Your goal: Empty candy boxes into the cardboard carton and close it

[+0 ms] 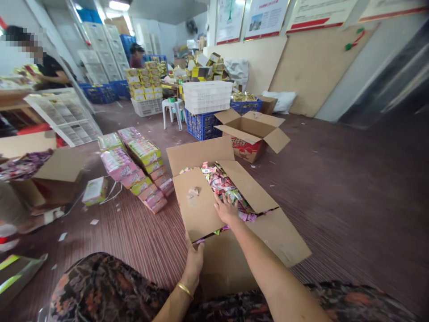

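Observation:
A large cardboard box (197, 210) stands between my knees, filled with small pink, red and green wrapped packets (224, 181). Its left and right flaps are folded inward over the packets, while the far and near flaps stick outward. My right hand (228, 209) lies with fingers spread at the inner edge of the left flap, over the packets. At the near left corner of the box is my left hand (194, 257), its fingers curled around the cardboard side and partly hidden by it.
Stacked pink and green display boxes (136, 165) stand left of the box. A second open carton (250, 129) lies beyond it. Another carton of packets (56, 174) is at far left. White and blue crates (208, 96) stand behind. Two people work in the background.

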A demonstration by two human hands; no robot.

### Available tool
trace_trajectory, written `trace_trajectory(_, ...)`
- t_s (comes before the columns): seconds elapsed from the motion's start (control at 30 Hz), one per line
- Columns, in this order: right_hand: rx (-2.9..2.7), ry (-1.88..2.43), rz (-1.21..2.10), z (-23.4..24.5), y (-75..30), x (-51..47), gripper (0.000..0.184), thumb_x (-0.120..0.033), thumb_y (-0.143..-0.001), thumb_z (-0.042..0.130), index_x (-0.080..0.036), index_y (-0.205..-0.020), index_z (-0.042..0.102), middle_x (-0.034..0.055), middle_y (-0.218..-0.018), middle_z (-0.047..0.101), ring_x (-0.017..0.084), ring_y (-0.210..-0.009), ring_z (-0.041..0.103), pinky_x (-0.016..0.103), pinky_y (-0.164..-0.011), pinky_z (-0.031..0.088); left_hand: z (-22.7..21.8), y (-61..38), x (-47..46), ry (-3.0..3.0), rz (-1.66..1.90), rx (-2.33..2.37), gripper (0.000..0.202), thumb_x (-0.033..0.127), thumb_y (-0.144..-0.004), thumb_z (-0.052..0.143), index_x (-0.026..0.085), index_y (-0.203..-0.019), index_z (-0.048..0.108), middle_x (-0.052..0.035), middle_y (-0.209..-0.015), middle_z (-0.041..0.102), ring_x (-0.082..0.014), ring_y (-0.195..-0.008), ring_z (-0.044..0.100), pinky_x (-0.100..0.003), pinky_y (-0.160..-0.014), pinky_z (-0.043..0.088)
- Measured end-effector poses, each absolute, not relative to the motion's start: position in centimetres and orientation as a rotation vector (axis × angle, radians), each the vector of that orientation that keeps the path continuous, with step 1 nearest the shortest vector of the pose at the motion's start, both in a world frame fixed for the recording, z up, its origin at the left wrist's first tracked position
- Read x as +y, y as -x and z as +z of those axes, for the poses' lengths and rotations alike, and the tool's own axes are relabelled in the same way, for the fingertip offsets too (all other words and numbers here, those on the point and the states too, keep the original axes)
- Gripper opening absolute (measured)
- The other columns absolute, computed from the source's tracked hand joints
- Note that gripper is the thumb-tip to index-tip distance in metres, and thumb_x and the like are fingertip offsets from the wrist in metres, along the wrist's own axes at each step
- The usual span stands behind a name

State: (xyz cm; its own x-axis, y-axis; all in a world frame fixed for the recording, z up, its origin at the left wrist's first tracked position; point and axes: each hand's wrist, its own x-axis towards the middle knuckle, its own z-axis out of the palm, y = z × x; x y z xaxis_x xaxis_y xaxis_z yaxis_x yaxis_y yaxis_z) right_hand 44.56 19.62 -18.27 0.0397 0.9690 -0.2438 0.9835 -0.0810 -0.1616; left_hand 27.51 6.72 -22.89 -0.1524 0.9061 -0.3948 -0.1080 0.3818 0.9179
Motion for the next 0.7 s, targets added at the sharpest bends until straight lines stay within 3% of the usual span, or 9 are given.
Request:
trace_trajectory(0.13,2.154,-2.334,-0.531,-17.0,-44.4,18.6,0.057,-0.042,-0.102,0.028,-0.033,-0.157,0.016,0.0098,-0.163,0.018,0.033,-0.149,0.018,0.067,-0.113,0.017,-20.6,-27.6,6.1,-0.731,1.044,1.445,0.077,0.025,-0.073,0.072,0.023,-0.144,0.043,-0.0113,-0.137,0.059,-0.0231,-0.13,0.052,-0.03,-0.104,0.046)
trace_trajectory(0.23,2.322,-2.35,-0.366,-15.3,-45.5,16.6,0.057,-0.042,-0.101,0.029,-0.033,-0.157,0.019,0.0079,-0.163,0.02,0.031,-0.149,0.02,0.066,-0.115,0.014,-19.0,-27.5,6.6,-0.638,0.966,1.387,0.083,0.022,-0.073,0.071,0.022,-0.149,0.038,-0.0102,-0.119,0.068,-0.0185,-0.097,0.067,-0.026,-0.083,0.053)
trace_trajectory(0.3,2.345,-2.396,-0.195,-14.2,-47.6,14.4,0.055,-0.041,-0.101,0.028,-0.033,-0.155,0.025,0.0068,-0.162,0.024,0.03,-0.149,0.02,0.066,-0.116,0.012,-18.3,-27.3,7.1,-0.607,0.939,1.338,0.09,0.021,-0.073,0.07,0.021,-0.153,0.03,-0.0075,-0.105,0.07,-0.0144,-0.078,0.067,-0.024,-0.073,0.053)
trace_trajectory(0.47,1.592,-3.182,0.143,-13.2,-56.2,7.2,0.061,-0.042,-0.095,0.035,-0.017,-0.151,0.038,0.0171,-0.16,0.026,0.038,-0.149,0.014,0.071,-0.113,0.011,-17.2,-26.9,8.4,-0.447,0.888,1.273,0.081,0.017,-0.077,0.06,0.025,-0.153,0.033,-0.0047,-0.1,0.071,-0.0131,-0.075,0.067,-0.022,-0.069,0.052)
trace_trajectory(0.53,1.076,-3.679,-0.093,-13.8,-58.8,4.9,0.071,-0.045,-0.09,0.043,-0.009,-0.15,0.035,0.0262,-0.155,0.03,0.04,-0.146,0.022,0.066,-0.112,0.026,-17.0,-27.0,8.8,-0.417,0.864,1.244,0.076,0.02,-0.081,0.055,0.026,-0.153,0.033,-0.006,-0.107,0.07,-0.0144,-0.079,0.068,-0.023,-0.07,0.053)
trace_trajectory(0.57,0.873,-3.848,-0.362,-14.3,-59.4,4.1,0.072,-0.046,-0.087,0.046,-0.007,-0.147,0.038,0.0286,-0.149,0.04,0.04,-0.141,0.034,0.062,-0.107,0.036,-16.8,-27.1,8.8,-0.42,0.858,1.241,0.074,0.021,-0.082,0.055,0.027,-0.153,0.033,-0.0066,-0.114,0.069,-0.0153,-0.083,0.068,-0.023,-0.07,0.053)
trace_trajectory(0.63,0.659,-3.987,-1.02,-15.4,-58.8,2.9,0.067,-0.05,-0.082,0.051,-0.011,-0.137,0.049,0.0244,-0.126,0.063,0.036,-0.118,0.06,0.051,-0.089,0.054,-16.6,-27.3,8.4,-0.445,0.844,1.278,0.075,0.021,-0.081,0.057,0.03,-0.152,0.035,-0.0069,-0.127,0.064,-0.017,-0.094,0.068,-0.023,-0.072,0.054)
trace_trajectory(0.7,0.6,-3.983,-1.597,-16.4,-56.1,1.9,0.063,-0.054,-0.075,0.057,-0.017,-0.126,0.056,0.0139,-0.108,0.072,0.031,-0.093,0.07,0.043,-0.071,0.06,-16.3,-27.6,7.0,-0.455,0.841,1.304,0.08,0.021,-0.08,0.061,0.033,-0.153,0.032,-0.0064,-0.139,0.057,-0.0183,-0.107,0.065,-0.023,-0.077,0.054)
